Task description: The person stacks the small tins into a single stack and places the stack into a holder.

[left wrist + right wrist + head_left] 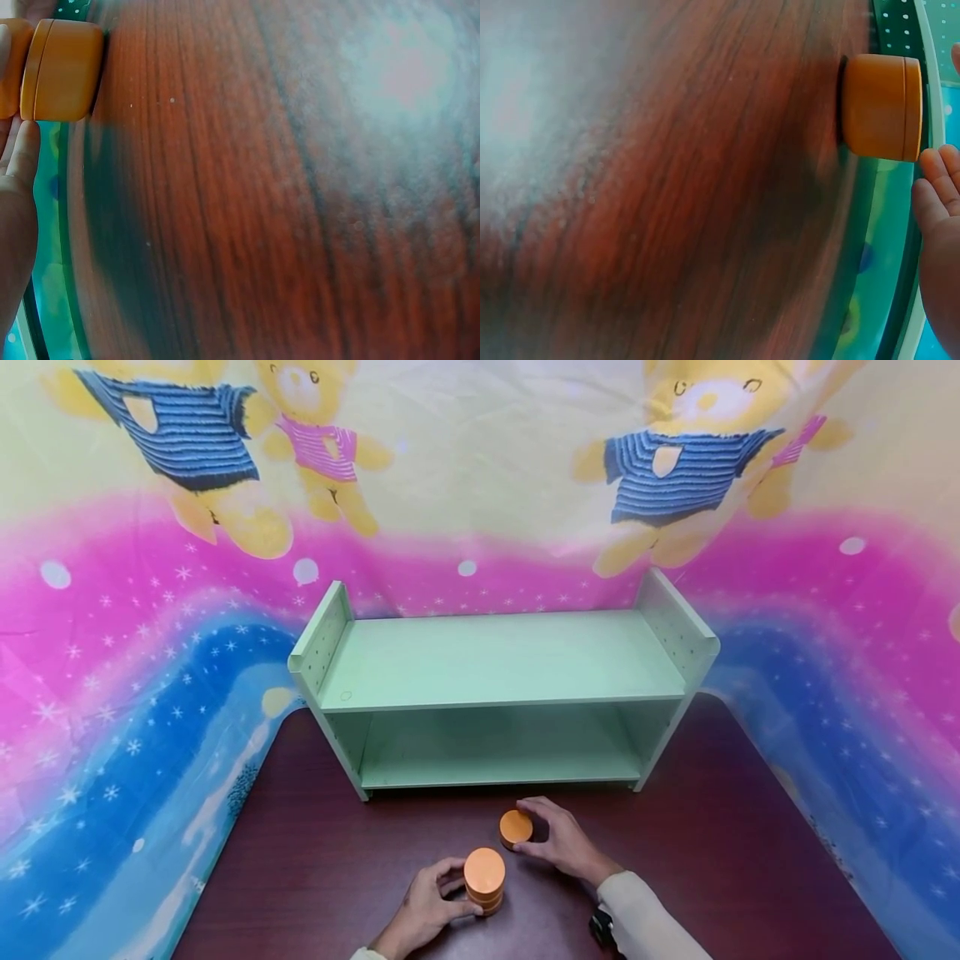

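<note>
Two orange lidded round jars (484, 872) stand stacked on the dark wooden table. My left hand (427, 906) holds the stack from the left, thumb in front and fingers behind. In the left wrist view the lower jar (67, 71) rests on the table, with the upper one partly cut off by the frame. Another orange jar (516, 828) stands upright a little farther back and to the right. Around its right side my right hand (562, 839) spreads thumb and fingers. The right wrist view shows those fingertips (930, 157) beside its lid edge.
A pale green two-tier shelf (498, 660) stands behind the jars at the back of the table (300, 860). A printed curtain (465, 485) with bears hangs behind and on both sides.
</note>
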Demonstrator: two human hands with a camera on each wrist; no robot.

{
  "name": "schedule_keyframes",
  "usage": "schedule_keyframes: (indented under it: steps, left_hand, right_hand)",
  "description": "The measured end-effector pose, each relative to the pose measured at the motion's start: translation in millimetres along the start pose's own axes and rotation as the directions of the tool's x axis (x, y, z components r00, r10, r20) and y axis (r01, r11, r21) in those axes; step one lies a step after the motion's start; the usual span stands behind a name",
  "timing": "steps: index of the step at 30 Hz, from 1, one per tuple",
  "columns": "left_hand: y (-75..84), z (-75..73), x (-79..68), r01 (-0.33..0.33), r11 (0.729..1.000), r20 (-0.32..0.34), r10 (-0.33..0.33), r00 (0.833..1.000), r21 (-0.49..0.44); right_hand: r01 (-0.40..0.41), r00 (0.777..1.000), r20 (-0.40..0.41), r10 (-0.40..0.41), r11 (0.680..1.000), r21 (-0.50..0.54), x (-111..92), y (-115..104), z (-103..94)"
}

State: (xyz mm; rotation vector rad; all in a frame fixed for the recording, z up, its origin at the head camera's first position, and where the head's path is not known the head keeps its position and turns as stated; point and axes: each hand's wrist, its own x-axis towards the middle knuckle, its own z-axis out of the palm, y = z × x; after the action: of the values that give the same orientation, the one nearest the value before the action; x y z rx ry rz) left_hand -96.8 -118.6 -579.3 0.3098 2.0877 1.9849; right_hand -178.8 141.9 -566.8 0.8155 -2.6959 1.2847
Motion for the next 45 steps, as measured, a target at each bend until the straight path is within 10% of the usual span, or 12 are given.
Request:
schedule_keyframes:
  steps: [45]
  left_hand:
    - [3.7, 2.0, -0.4, 0.006, 1.0, -0.011, -0.006, 1.0, 0.024]
  right_hand:
    - [-0.074, 0.994, 0.079, 0.072, 0.997, 0.017, -3, 14, 1.3]
